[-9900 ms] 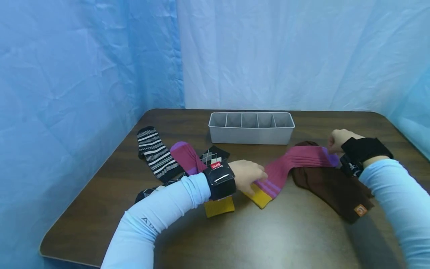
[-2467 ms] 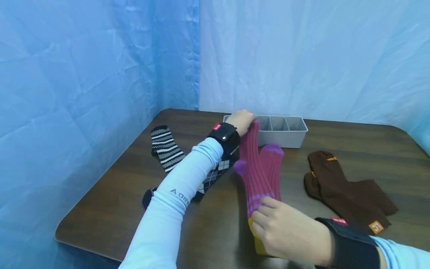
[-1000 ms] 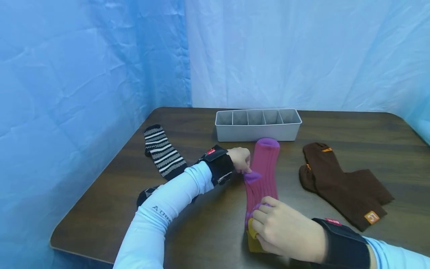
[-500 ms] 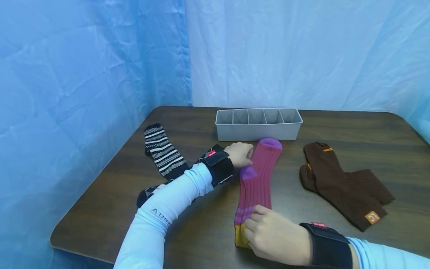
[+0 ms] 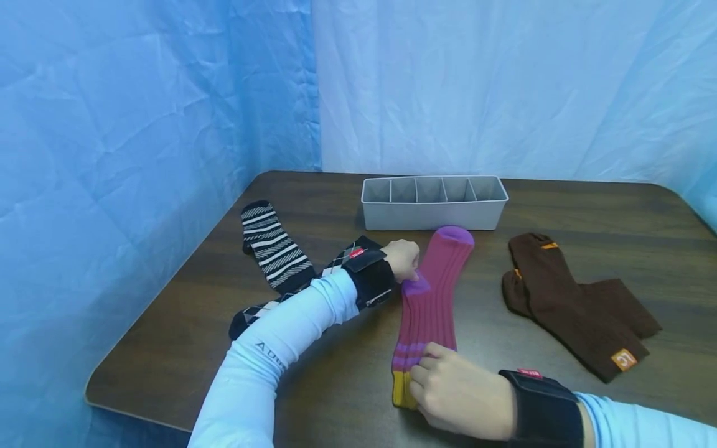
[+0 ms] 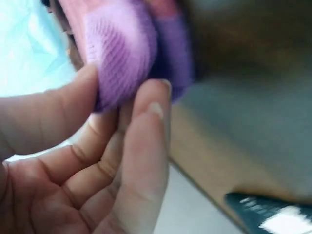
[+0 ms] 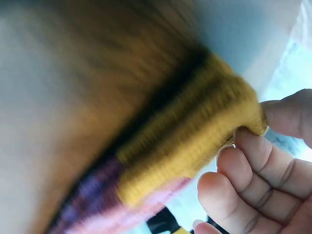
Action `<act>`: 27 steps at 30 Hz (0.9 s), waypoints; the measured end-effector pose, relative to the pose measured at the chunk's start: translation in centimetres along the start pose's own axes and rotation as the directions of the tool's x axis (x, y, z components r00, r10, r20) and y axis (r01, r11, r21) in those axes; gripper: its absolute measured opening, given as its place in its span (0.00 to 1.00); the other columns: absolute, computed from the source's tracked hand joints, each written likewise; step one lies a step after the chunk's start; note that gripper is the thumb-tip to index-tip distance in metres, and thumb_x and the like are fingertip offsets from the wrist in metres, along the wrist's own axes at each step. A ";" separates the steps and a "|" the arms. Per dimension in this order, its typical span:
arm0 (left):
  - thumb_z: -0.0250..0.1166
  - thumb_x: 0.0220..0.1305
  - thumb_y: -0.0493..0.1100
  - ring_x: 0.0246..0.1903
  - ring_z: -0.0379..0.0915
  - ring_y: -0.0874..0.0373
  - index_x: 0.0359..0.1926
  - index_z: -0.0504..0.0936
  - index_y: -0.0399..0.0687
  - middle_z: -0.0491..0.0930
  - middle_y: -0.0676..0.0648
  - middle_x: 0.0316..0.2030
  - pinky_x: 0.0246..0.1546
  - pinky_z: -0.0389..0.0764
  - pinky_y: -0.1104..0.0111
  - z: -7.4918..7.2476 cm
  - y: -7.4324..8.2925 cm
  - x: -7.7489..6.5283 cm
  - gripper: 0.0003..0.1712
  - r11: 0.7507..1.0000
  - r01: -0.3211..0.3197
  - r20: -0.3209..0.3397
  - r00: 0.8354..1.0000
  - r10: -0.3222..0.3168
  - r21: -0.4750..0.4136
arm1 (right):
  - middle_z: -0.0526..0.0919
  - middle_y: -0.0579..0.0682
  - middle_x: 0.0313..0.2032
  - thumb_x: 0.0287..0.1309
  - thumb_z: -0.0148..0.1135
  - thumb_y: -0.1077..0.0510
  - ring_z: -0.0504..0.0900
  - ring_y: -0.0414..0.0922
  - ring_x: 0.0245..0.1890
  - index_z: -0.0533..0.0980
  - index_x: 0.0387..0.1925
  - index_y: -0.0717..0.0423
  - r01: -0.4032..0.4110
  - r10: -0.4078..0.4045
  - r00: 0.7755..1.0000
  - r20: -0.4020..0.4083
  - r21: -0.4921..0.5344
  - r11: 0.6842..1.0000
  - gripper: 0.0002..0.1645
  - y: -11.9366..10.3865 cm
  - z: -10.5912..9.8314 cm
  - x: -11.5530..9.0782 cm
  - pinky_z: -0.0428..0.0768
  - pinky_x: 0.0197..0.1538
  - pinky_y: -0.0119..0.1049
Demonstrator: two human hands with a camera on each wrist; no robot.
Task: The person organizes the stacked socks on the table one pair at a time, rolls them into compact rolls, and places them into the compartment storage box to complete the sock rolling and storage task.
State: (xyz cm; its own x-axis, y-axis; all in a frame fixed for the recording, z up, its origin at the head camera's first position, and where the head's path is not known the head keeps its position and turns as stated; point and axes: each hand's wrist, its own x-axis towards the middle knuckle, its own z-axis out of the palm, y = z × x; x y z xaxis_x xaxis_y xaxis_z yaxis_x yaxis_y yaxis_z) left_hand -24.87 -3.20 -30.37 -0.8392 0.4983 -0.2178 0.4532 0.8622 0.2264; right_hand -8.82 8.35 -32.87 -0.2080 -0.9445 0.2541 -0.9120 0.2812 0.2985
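Observation:
Two magenta ribbed socks [image 5: 431, 311] with purple toes and heels and yellow cuffs lie one on the other, lengthwise on the table. At their purple heels, my left hand [image 5: 402, 260] pinches the upper sock's heel [image 6: 119, 53] between thumb and fingers; a second purple heel [image 6: 175, 53] shows right behind it. My right hand [image 5: 462, 392] pinches the corner of a yellow cuff [image 7: 195, 131] near the table's front. In the head view that hand hides part of the cuffs. Whether it grips one cuff or both I cannot tell.
Behind the socks stands a grey divided organizer box [image 5: 434, 214]. A pair of brown socks [image 5: 577, 305] lies to the right. Black-and-white striped socks [image 5: 274, 249] and dark argyle socks [image 5: 252, 318], partly under the left forearm, lie to the left on the wooden table [image 5: 168, 348].
The magenta socks, earlier apart with one across the brown socks, now lie stacked in the middle. Over the last second both hands shifted slightly and the socks became straighter and better lined up.

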 end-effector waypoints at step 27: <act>0.59 0.52 0.44 0.29 0.69 0.61 0.26 0.72 0.49 0.73 0.54 0.26 0.26 0.66 0.70 -0.5 -0.5 0.0 0.06 0.999 -0.033 -0.038 0.999 0.032 -0.012 | 0.80 0.38 0.23 0.34 0.66 0.42 0.76 0.33 0.26 0.76 0.26 0.43 0.104 -0.085 0.981 0.176 -0.101 0.990 0.15 0.7 -2.4 1.3 0.69 0.36 0.29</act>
State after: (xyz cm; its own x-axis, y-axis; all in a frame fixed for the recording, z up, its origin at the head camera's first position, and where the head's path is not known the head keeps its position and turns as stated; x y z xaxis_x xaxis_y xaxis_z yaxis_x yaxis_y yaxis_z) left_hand -25.25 -3.62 -30.05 -0.8349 0.5221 -0.1743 0.4769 0.8443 0.2445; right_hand -8.86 7.73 -30.09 -0.1889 -0.9801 0.0614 -0.8886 0.1972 0.4142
